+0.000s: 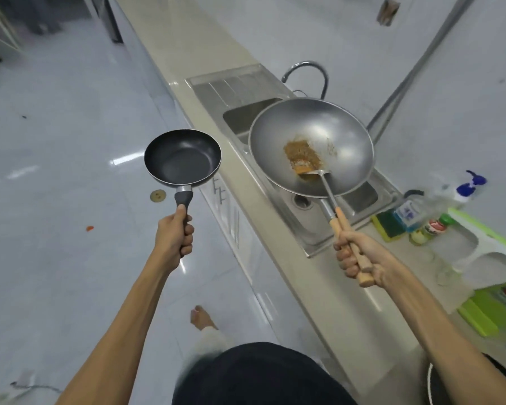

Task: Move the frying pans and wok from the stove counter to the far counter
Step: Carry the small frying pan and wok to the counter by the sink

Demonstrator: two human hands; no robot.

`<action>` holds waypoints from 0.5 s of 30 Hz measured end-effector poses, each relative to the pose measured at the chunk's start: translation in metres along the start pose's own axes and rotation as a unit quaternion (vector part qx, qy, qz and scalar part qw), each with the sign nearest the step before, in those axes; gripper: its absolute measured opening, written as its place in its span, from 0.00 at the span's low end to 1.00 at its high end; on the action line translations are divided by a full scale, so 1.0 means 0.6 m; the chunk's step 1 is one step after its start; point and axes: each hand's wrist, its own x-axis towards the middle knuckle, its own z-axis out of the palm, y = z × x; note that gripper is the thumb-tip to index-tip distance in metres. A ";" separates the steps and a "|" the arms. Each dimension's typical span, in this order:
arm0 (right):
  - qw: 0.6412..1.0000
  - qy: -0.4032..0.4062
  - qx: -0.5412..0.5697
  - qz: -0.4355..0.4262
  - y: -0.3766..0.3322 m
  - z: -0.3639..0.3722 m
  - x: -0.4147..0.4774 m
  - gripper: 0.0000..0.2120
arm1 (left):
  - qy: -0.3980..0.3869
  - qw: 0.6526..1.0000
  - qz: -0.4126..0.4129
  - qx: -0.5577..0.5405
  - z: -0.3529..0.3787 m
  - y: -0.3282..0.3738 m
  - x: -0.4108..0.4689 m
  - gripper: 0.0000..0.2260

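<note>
- Frying pan (pixel 183 158): small, black and empty, held up in the air over the pale tiled floor (pixel 56 159), at about 10 o'clock from the picture's centre and just off the counter's front edge.
- Left hand (pixel 174 236): clenched around the pan's dark handle, thumb laid along the top, arm stretched forward.
- Wok (pixel 311 147): large, grey metal, carried level above the steel sink (pixel 330 226) at about 1 o'clock. A patch of brownish fried food sits in its bottom, and a metal spatula (pixel 319 174) lies in the bowl with its blade at the food.
- Right hand (pixel 360 258): closed tight on two wooden handles together, the wok's and the spatula's, both running back toward 5 o'clock.
- Counter (pixel 187 45): beige, running from the lower right up to 12 o'clock, bare past the sink's draining board.
- Tap (pixel 307 70): curved, standing behind the wok at 12 o'clock of it.
- At 3 o'clock beside the sink: a green and yellow sponge (pixel 390 226), a clear bottle with a blue cap (pixel 438 200), and a white and green rack (pixel 494 247).
- At 6 o'clock: dark clothing and a bare foot (pixel 200 317) on the floor.
</note>
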 end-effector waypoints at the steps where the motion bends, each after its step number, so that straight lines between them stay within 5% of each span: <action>1: 1.000 -0.002 -0.006 -0.004 -0.027 0.025 0.023 0.08 | 0.004 1.000 0.002 -0.005 -0.008 0.017 0.033 0.16; 15: 0.999 -0.044 0.004 0.018 -0.390 0.432 0.337 0.09 | 0.012 0.999 0.011 0.035 -0.221 0.296 0.492 0.18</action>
